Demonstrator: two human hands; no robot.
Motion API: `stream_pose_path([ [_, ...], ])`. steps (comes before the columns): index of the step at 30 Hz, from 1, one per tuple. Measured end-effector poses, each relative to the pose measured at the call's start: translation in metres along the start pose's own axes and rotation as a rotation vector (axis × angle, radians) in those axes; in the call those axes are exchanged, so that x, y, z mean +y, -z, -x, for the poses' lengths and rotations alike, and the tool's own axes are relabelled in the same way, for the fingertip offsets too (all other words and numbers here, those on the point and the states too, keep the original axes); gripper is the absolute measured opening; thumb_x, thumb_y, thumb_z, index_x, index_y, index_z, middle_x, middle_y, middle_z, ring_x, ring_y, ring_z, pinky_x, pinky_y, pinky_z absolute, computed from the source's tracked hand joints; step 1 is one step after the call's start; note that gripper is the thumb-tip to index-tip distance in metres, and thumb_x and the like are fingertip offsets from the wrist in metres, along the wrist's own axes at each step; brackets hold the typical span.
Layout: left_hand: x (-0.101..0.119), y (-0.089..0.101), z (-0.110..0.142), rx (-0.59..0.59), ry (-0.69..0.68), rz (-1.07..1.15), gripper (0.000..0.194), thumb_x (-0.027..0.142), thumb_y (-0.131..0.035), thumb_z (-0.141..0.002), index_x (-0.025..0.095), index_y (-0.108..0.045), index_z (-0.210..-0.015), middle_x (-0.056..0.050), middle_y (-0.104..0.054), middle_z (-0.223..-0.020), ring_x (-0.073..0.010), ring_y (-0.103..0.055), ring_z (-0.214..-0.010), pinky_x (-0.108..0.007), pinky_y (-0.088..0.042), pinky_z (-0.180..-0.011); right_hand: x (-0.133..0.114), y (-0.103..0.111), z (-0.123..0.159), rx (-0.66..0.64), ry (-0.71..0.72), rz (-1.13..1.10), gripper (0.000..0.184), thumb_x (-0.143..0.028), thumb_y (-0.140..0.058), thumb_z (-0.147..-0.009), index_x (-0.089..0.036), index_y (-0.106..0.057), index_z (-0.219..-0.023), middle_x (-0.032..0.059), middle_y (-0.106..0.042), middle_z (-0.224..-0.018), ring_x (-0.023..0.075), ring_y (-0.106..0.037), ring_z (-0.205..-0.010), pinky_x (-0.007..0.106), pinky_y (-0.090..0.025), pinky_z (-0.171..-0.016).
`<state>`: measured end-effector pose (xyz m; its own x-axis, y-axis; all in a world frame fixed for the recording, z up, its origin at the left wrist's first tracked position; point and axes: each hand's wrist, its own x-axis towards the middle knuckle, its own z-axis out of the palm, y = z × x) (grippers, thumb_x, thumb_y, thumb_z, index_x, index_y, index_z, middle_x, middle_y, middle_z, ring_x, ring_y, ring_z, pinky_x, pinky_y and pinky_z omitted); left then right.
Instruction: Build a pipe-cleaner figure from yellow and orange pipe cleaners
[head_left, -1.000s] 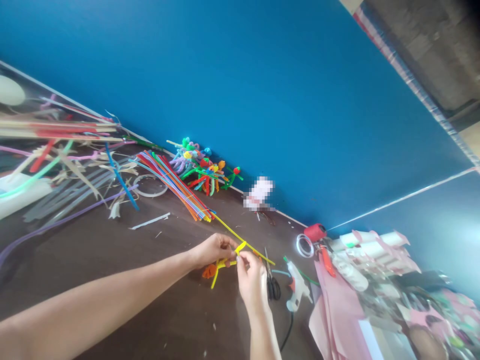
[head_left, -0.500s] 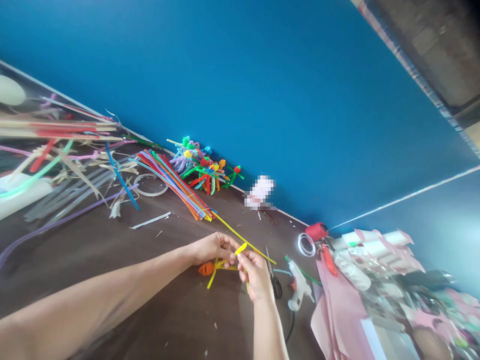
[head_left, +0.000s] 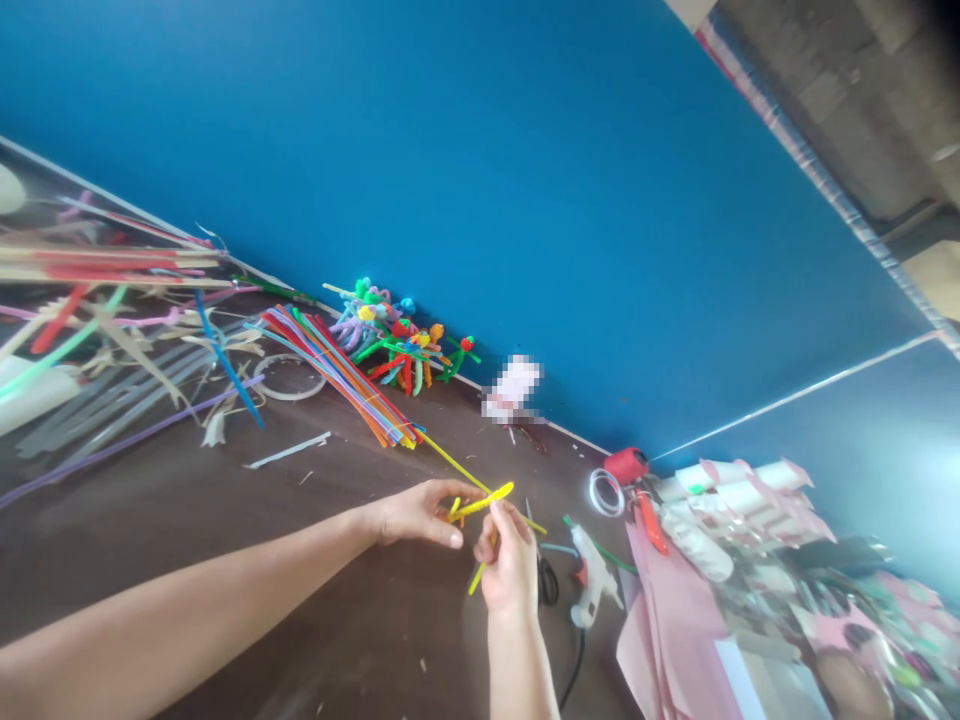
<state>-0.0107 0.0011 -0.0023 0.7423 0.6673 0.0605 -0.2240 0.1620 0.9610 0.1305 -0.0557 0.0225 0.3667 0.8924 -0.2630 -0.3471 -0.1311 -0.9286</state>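
Note:
A yellow pipe-cleaner piece (head_left: pixel 480 502) with a folded, looped tip is pinched between the thumb and fingers of my right hand (head_left: pixel 511 568). A yellow strand end sticks out below that hand. My left hand (head_left: pixel 420 513) is at the piece's other end, thumb stretched away from the fingers, with yellow strands in the gap between them. A small bit of orange shows there; the rest is hidden by the hand. Behind both hands a long straight yellow pipe cleaner (head_left: pixel 450 460) lies on the dark table (head_left: pixel 360 640).
A bundle of coloured pipe cleaners (head_left: pixel 349 385) and several small pipe-cleaner figures (head_left: pixel 409 340) lie along the blue wall. To the right are scissors (head_left: pixel 549 580), a white glue gun (head_left: pixel 592 580), a red spool (head_left: pixel 626 463) and pink sheets (head_left: pixel 660 620). Sticks and strips (head_left: pixel 112 265) crowd the left.
My left thumb has spread away from the fingers. The orange part, which hung left of the hands, is now mostly hidden. The yellow piece's tip shows longer above my right hand.

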Motion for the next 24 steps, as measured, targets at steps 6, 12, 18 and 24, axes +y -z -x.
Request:
stream_pose_path([
  [6, -0.011, -0.007, -0.007, 0.185, 0.115, -0.085, 0.038, 0.043, -0.065, -0.062, 0.012, -0.061, -0.085, -0.005, -0.06, -0.081, -0.0087, -0.05, -0.053, -0.021, -0.042, -0.047, 0.006, -0.001, 0.003, -0.034, 0.09, 0.095, 0.029, -0.039, -0.067, -0.063, -0.014, -0.053, -0.069, -0.008, -0.048, -0.044, 0.002, -0.035, -0.027, 0.014, -0.021, -0.03],
  [12, -0.008, -0.004, -0.005, 0.153, 0.079, 0.05, 0.033, 0.042, -0.068, -0.061, 0.011, -0.063, -0.073, -0.007, -0.058, -0.093, -0.0095, -0.053, -0.061, -0.02, -0.045, -0.05, -0.001, 0.004, 0.008, -0.081, 0.1, 0.224, 0.029, -0.04, -0.066, -0.064, -0.014, -0.055, -0.073, -0.0036, -0.056, -0.054, 0.0057, -0.046, -0.033, 0.016, -0.032, -0.032],
  [18, 0.0, -0.003, 0.0, -0.063, 0.142, 0.32, 0.03, 0.031, -0.07, -0.062, 0.009, -0.065, -0.082, -0.006, -0.064, -0.069, -0.0128, -0.059, -0.062, -0.022, -0.045, -0.056, -0.02, 0.011, 0.017, -0.204, 0.149, 0.589, 0.021, -0.033, -0.06, -0.069, -0.014, -0.057, -0.074, -0.0007, -0.058, -0.06, 0.0069, -0.05, -0.042, 0.015, -0.036, -0.037],
  [24, 0.0, -0.004, 0.001, -0.029, 0.213, 0.317, 0.029, 0.029, -0.071, -0.06, 0.012, -0.064, -0.084, -0.003, -0.064, -0.06, -0.0107, -0.057, -0.054, -0.02, -0.043, -0.049, -0.048, 0.014, 0.024, -0.35, 0.144, 0.924, 0.012, -0.024, -0.051, -0.075, -0.015, -0.058, -0.079, -0.0019, -0.056, -0.064, 0.0046, -0.046, -0.038, 0.017, -0.036, -0.039],
])
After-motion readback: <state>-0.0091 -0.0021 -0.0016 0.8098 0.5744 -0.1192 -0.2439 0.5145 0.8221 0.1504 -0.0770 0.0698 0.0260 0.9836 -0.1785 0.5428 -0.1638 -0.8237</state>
